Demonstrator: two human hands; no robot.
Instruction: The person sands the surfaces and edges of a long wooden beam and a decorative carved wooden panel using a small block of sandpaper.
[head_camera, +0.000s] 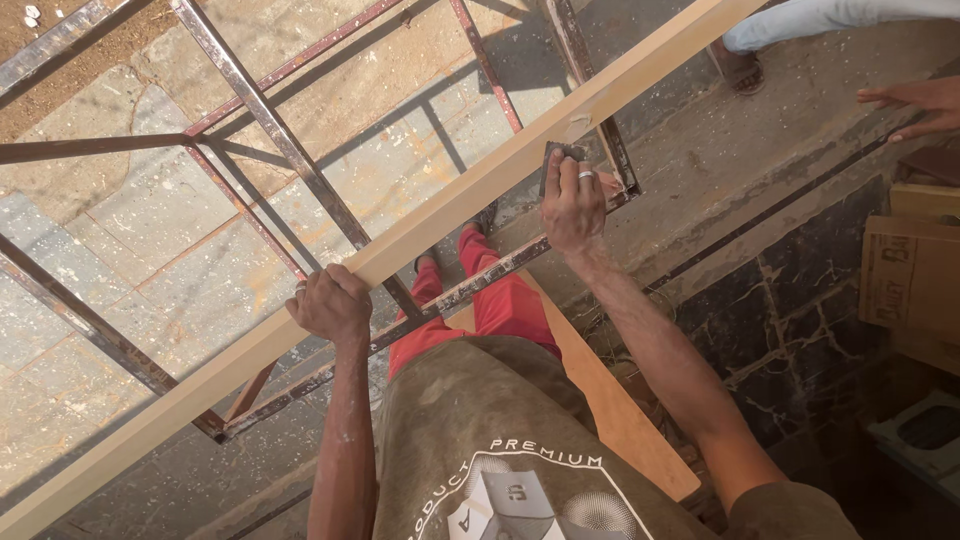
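A long pale wooden plank (420, 225) lies slantwise across a rusty metal frame (280, 140), running from the lower left to the upper right of the view. The left hand (330, 303) grips the plank's near edge, its fingers (318, 290) curled tightly over the top. The right hand (572, 205) presses a small dark sanding block (560, 153) against the plank's side, fingers (585, 185) held together on it (a ring shows on one). Below stand the person's red trousers (490, 300) and a second board (610, 400). Another person's hand (915, 100) reaches in at the upper right, near a cardboard box (905, 275).
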